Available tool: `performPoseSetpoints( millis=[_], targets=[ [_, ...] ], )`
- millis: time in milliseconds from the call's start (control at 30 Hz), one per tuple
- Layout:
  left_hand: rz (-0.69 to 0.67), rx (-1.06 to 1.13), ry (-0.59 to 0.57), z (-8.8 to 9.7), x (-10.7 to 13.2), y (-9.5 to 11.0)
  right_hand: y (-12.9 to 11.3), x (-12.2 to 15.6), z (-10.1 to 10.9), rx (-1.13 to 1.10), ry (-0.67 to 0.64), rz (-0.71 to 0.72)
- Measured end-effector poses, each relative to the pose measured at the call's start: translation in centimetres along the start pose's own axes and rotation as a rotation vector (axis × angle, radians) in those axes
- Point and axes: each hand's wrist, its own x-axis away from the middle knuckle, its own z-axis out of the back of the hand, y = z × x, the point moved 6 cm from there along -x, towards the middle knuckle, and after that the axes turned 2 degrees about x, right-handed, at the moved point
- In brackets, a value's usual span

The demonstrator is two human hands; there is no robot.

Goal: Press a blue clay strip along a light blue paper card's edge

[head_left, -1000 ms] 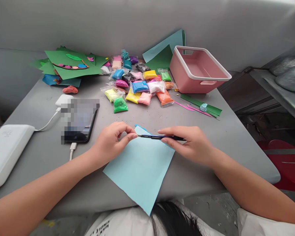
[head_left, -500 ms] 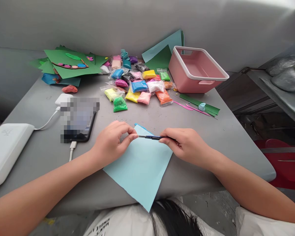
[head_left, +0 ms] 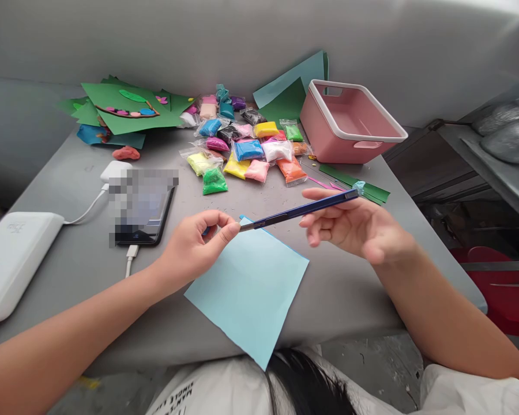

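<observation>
A slim dark blue tool with a metal tip (head_left: 300, 209) stretches between my hands above the grey table (head_left: 69, 253). My left hand (head_left: 199, 245) pinches its metal tip between thumb and forefinger. My right hand (head_left: 357, 227) lies palm up with loosely curled fingers, and the tool's blue handle rests across its fingertips. Below both hands a light blue paper sheet (head_left: 248, 291) lies flat on the table, one corner hanging over the near edge.
Several small bags of coloured clay (head_left: 246, 153) lie behind. A pink basket (head_left: 350, 124) stands at the back right, green paper sheets (head_left: 130, 109) at the back left. A phone (head_left: 142, 210) on a cable and a white power bank (head_left: 12, 259) sit left.
My right hand has turned palm up and opened, moving right and up. The tool's handle end has lifted off the paper and now tilts upward. My left hand keeps its pinch on the tip.
</observation>
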Motion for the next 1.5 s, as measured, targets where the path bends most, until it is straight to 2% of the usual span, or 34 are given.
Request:
performPoseSetpoints(
  millis=[67, 133, 233, 333, 400, 467, 533, 600, 733, 867, 967, 1133, 1500],
  targets=[
    [0.003, 0.036, 0.001, -0.2, 0.1, 0.0, 1.3, -0.6, -0.6, 0.021, 0.105, -0.007],
    [-0.06, 0.012, -0.006, -0.5, 0.3, 0.3, 2.1, -1.3, -2.1, 0.116, 0.127, -0.009],
    [-0.186, -0.036, -0.034, -1.2, 0.5, 0.9, 1.4, -2.3, -4.7, 0.313, 0.087, 0.157],
    [-0.261, -0.063, -0.035, -1.4, 0.7, 1.2, 0.1, -2.8, -6.1, 0.455, 0.039, 0.335],
    [-0.276, -0.109, 0.039, -0.8, 0.6, 1.1, 0.1, -3.1, -5.8, 0.501, 0.067, 0.347],
    [-0.274, -0.2, 0.122, -0.2, 0.4, 0.7, 0.9, -3.4, -4.4, 0.528, 0.19, 0.307],
    [-0.292, -0.324, 0.126, -0.1, 0.2, 0.2, 1.8, -3.5, -2.9, 0.568, 0.323, 0.264],
    [-0.35, -0.446, 0.081, -0.5, 0.1, -0.2, 2.6, -3.7, -2.2, 0.65, 0.364, 0.248],
    [-0.481, -0.601, 0.0, -1.7, 0.2, -0.8, 3.0, -4.1, -2.6, 0.791, 0.299, 0.298],
    [-0.531, -0.67, -0.025, -2.3, 0.2, -1.1, 2.7, -4.2, -3.2, 0.837, 0.269, 0.342],
    [-0.528, -0.678, -0.028, -2.3, 0.1, -1.3, 2.8, -4.2, -3.5, 0.875, 0.236, 0.374],
    [-0.483, -0.682, -0.037, -2.3, -0.1, -1.5, 2.9, -4.0, -3.7, 0.89, 0.234, 0.524],
    [-0.454, -0.652, -0.06, -2.4, -0.1, -1.4, 2.8, -4.0, -3.8, 0.934, 0.236, 0.567]
  ],
)
